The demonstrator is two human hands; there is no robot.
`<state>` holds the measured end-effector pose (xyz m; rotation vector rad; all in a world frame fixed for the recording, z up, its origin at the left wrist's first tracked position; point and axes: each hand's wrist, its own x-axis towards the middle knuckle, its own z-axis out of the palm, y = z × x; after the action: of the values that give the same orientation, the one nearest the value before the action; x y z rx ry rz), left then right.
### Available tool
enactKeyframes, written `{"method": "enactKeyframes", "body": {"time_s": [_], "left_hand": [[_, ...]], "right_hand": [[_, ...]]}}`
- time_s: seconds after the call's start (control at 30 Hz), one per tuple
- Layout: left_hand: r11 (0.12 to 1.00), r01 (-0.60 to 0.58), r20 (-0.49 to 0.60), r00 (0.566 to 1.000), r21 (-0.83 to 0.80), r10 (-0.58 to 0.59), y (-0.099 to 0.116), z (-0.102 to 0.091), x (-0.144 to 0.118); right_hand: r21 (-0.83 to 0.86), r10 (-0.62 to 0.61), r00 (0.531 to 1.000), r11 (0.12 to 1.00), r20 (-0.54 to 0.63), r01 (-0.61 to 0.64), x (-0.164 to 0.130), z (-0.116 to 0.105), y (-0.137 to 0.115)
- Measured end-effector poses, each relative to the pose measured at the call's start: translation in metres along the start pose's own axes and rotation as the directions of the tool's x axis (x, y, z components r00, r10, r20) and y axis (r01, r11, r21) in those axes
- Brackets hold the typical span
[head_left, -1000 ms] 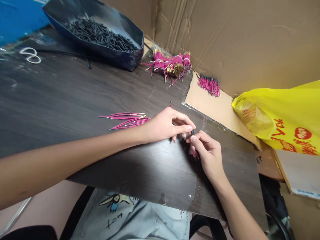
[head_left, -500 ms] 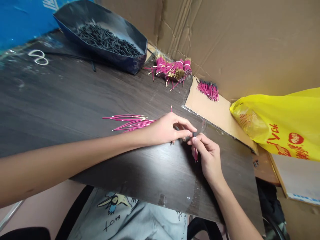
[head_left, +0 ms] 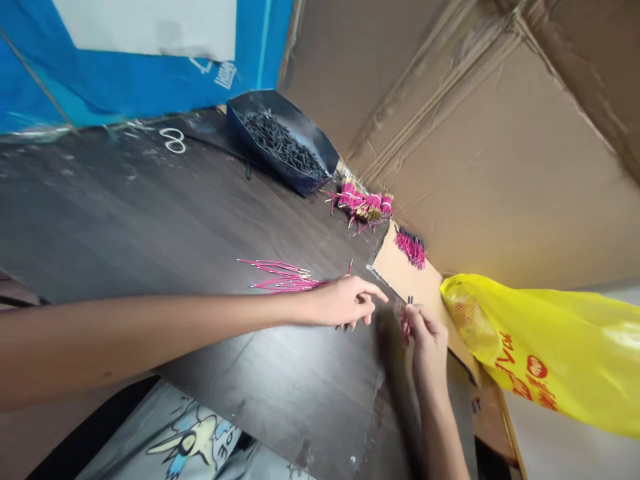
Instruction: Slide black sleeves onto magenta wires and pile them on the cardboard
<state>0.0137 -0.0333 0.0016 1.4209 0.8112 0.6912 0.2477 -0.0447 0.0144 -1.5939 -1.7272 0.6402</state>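
Right hand [head_left: 425,333] pinching a pink wire [head_left: 407,321] upright, long axis vertical, just right of left hand [head_left: 345,303], loosely curled with forefinger out.

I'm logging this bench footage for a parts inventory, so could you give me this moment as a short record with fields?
Surface: dark wood-grain table, cardboard wall behind
Left hand: fingers curled, forefinger extended; what it holds is hidden
Right hand: pinches a pink wire with a dark tip, upright
Loose wires: small pile of pink wires lying flat beside the left hand
Far corner: dark tray of black pieces; tied pink wire bundles; another pink bunch on cardboard
Right side: yellow plastic bag
Also: white rubber bands
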Motion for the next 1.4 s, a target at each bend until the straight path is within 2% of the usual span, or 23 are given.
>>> {"method": "enactKeyframes", "body": {"time_s": [0.03, 0.07, 0.17, 0.27, 0.33, 0.43, 0.57, 0.77, 0.87, 1.03, 1.4], "left_hand": [[1.0, 0.004, -0.003, 1.0, 0.019, -0.004, -0.001, -0.001, 0.0], [0.999, 0.008, -0.005, 1.0, 0.041, -0.008, -0.002, -0.001, 0.0], [0.996, 0.019, -0.009, 1.0, 0.082, -0.018, -0.003, -0.001, 0.001], [0.995, 0.028, 0.005, 1.0, 0.093, -0.028, -0.002, -0.001, 0.0], [0.994, 0.037, 0.015, 0.999, 0.098, -0.039, -0.001, -0.002, -0.001], [0.992, 0.048, 0.025, 0.998, 0.117, -0.051, -0.001, -0.004, -0.003], [0.988, 0.019, 0.036, 0.999, 0.154, -0.025, -0.001, -0.006, -0.004], [0.983, 0.001, 0.047, 0.999, 0.181, -0.01, -0.002, -0.006, -0.003], [0.982, -0.006, 0.047, 0.999, 0.189, -0.003, -0.001, -0.006, -0.003], [0.978, -0.01, 0.036, 0.999, 0.21, 0.002, 0.001, -0.006, -0.005], [0.976, -0.019, 0.051, 0.999, 0.215, 0.008, -0.001, -0.006, -0.003]], "right_hand": [[-0.212, -0.058, 0.998, 0.976, -0.01, 0.055, 0.02, -0.004, -0.004], [-0.304, -0.08, 0.997, 0.95, -0.024, 0.069, 0.044, -0.008, -0.009], [-0.51, -0.055, 0.998, 0.86, -0.038, 0.028, 0.123, -0.018, -0.018], [-0.715, 0.001, 0.998, 0.698, -0.062, -0.045, 0.191, -0.026, -0.018], [-0.803, 0.055, 0.998, 0.593, -0.037, -0.063, 0.221, -0.029, -0.014], [-0.884, 0.133, 0.991, 0.464, 0.004, -0.059, 0.246, -0.029, -0.007], [-0.932, 0.186, 0.982, 0.36, 0.038, -0.032, 0.263, -0.028, -0.002], [-0.955, 0.169, 0.984, 0.298, 0.05, -0.002, 0.262, -0.041, -0.008], [-0.954, 0.163, 0.984, 0.298, 0.076, 0.025, 0.245, -0.044, -0.008], [-0.948, 0.172, 0.98, 0.315, 0.098, 0.04, 0.219, -0.036, -0.002], [-0.939, 0.144, 0.987, 0.343, 0.073, 0.019, 0.219, -0.03, 0.012]]}}
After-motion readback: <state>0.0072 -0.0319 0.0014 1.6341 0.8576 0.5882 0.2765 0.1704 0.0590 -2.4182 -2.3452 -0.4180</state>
